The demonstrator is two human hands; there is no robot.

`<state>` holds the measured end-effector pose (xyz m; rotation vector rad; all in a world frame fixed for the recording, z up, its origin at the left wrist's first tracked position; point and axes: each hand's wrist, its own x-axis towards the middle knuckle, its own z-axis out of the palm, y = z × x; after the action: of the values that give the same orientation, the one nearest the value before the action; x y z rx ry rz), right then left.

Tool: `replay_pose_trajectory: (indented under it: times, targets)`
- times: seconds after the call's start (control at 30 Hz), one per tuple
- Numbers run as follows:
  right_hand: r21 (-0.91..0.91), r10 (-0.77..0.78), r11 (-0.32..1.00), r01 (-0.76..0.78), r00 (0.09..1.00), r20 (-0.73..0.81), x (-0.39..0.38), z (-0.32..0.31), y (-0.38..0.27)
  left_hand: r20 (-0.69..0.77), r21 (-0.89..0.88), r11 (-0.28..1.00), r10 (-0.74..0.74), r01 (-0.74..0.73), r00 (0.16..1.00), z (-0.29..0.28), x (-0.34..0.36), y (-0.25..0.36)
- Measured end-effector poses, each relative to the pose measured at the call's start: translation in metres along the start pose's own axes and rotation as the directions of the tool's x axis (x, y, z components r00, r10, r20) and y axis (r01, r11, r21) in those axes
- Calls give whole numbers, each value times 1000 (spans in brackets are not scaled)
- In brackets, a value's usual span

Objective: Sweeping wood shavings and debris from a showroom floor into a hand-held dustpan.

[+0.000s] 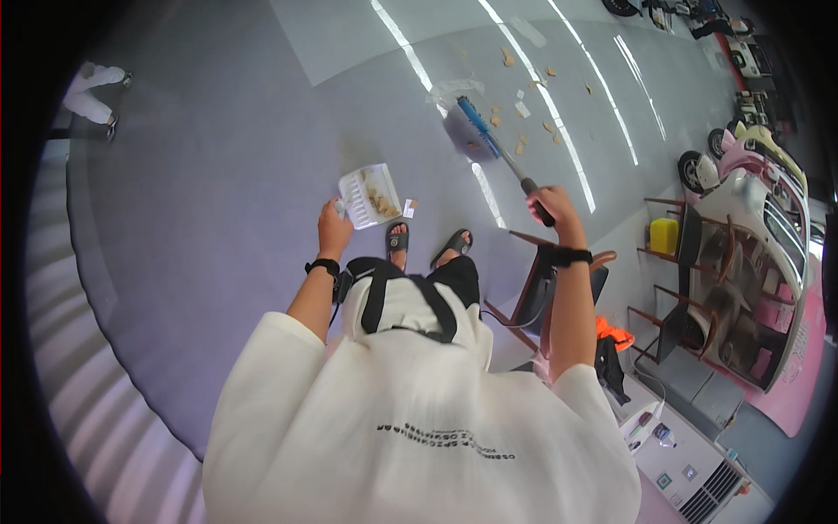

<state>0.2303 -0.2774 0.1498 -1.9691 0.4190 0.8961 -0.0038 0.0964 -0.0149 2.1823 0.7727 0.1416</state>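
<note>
My left hand [333,229] is closed on the handle of a white plastic dustpan [356,197], which holds tan scraps [380,200] and sits low beside my feet. My right hand [553,206] grips the dark handle of a broom, whose blue-bristled head [478,126] is farther forward on the grey floor. Beyond and right of the broom head lie several tan scraps [521,142] and pale pieces of litter [524,108]. A small white card [409,208] lies just right of the dustpan.
Wooden chairs [668,310], a yellow box [662,237] and small cars [755,253] line the right side. An orange cloth [614,333] and a white cabinet [663,463] are at lower right. Another person's legs [94,92] show at upper left. A ridged pale surface [96,367] borders the left.
</note>
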Motion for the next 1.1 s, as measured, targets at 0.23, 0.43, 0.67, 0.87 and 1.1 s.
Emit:
replay_pose_trajectory:
  times: [0.23, 0.43, 0.67, 0.87, 1.1]
  targets:
    - [-251, -99, 964, 90, 995, -22, 148, 59, -40, -14, 23, 999, -30, 30, 999, -6, -6, 4]
    - [-748, -281, 640, 177, 960, -13, 144, 112, 29, -15, -14, 996, -83, 83, 996, -9, -21, 14]
    - [-771, -262, 606, 195, 964, 38, 34, 99, 117, -26, -20, 998, -54, 53, 998, -4, -16, 10]
    - [-763, -93, 644, 56, 996, -5, -72, 58, 178, -36, -1, 999, -36, 36, 999, 5, -9, 17]
    - [-767, -101, 639, -61, 982, -162, -157, 18, 203, 37, 12, 1000, 12, -12, 999, 4, 5, 5]
